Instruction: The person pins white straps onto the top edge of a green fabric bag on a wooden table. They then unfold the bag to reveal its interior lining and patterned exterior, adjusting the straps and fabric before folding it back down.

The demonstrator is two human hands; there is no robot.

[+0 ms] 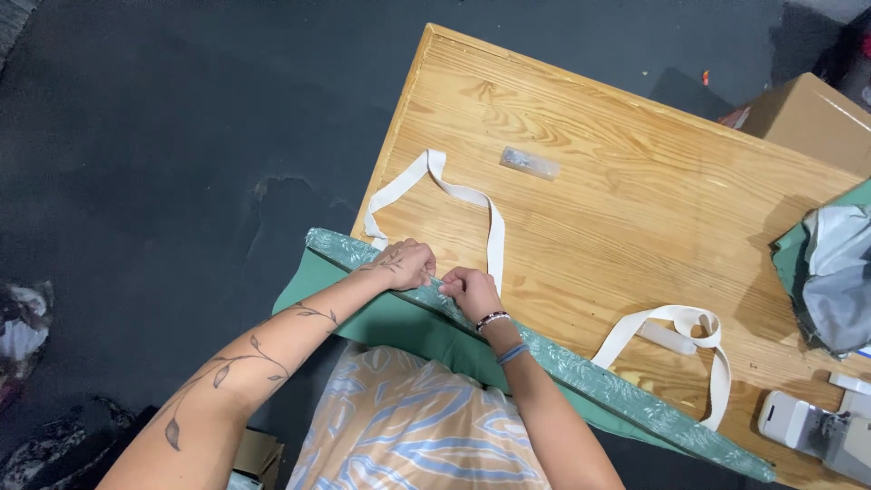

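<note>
two hands meet at the near edge of a wooden table (635, 181), and from my remote seat i see both pinching the same thing: a green fabric piece (408, 327) with a leaf-print band along its upper edge, draped over the table's edge and hanging toward the person's lap. the left hand (406, 264), on a forearm with a vine tattoo, is curled nearly closed, fingertips pressing the printed hem. the right hand (470, 290), with bracelets at the wrist, is also closed in a pinch on the hem, just beside the left, close to where one end of a cream strap (494, 227) meets the hem. i judge the cloth light, soft and floppy, likely to slide or sag unless held near the stitched edge, which looks firmest. a second cream strap (717, 363) loops farther right along the same hem. both wrists bend downward, forearms converging from below. a small clear plastic piece (529, 163) lies farther back, a white sewing machine (817, 426) sits at the right corner, and a cardboard box (807, 118) stands beyond.
</note>
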